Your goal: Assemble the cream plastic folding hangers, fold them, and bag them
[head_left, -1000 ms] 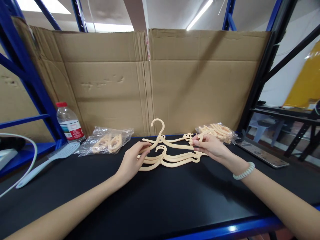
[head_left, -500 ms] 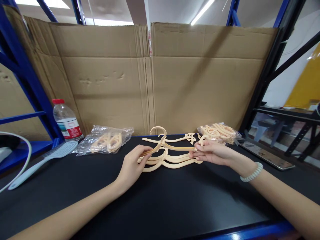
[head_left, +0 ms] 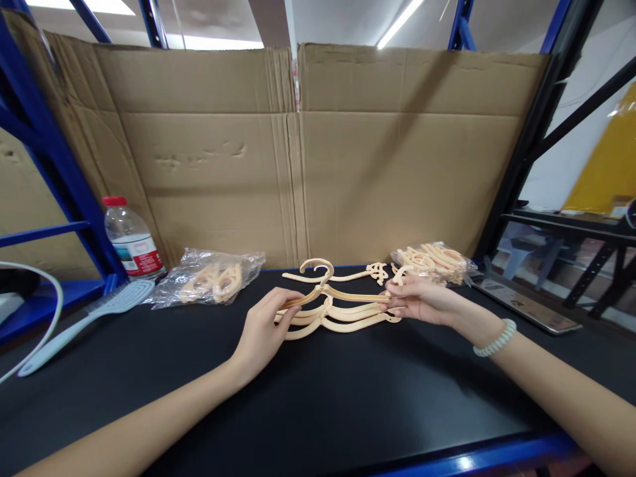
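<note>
A cream plastic clothes hanger (head_left: 355, 296) is held between my two hands, its hook pointing up and away. My left hand (head_left: 265, 324) pinches the hanger's left arm between thumb and fingers. Around its right end my right hand (head_left: 420, 301) is closed, near a small curved cream piece (head_left: 400, 274); whether that piece is joined to the hanger I cannot tell. Below and partly behind it, several more cream hangers (head_left: 348, 326) lie overlapping on the black table (head_left: 318, 404). Loose cream hanger parts (head_left: 377, 272) lie just beyond.
Clear bags of cream parts stand at the back left (head_left: 213, 278) and back right (head_left: 434, 262). On the left are a hairbrush (head_left: 112, 301), a bottle with a red cap (head_left: 134, 242) and a white cable (head_left: 57, 311). A phone (head_left: 527, 305) lies right. Cardboard (head_left: 223, 172) walls the back.
The held hanger's hook has tipped slightly lower and to the right. My right hand has shifted a little, still gripping the right end; the left hand keeps its pinch.
</note>
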`<state>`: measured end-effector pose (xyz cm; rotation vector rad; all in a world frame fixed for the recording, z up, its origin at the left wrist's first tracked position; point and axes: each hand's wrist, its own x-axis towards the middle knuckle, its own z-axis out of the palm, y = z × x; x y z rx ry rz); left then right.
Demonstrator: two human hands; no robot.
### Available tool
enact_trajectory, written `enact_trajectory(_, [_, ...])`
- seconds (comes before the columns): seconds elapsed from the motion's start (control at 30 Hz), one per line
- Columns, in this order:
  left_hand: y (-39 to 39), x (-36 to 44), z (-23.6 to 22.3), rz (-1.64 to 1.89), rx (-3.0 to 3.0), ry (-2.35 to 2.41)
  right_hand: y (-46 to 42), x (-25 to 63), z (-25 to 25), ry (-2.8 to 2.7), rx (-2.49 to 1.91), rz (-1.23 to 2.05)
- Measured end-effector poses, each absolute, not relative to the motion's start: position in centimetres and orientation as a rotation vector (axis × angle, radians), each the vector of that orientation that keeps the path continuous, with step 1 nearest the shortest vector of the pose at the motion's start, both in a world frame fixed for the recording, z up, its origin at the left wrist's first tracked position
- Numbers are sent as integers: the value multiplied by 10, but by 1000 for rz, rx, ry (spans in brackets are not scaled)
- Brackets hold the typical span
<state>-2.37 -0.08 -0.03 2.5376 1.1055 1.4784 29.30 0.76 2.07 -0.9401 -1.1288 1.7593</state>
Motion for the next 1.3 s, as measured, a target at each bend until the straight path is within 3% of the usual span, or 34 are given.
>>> enact_trajectory(0.87, [-3, -24, -1, 1478, 2544, 1108, 7, 291, 18, -1236, -982, 1761])
enact_trajectory(1.3, [-2, -25, -2, 1462, 2538, 1090, 7, 282, 13, -1198, -1077, 1481])
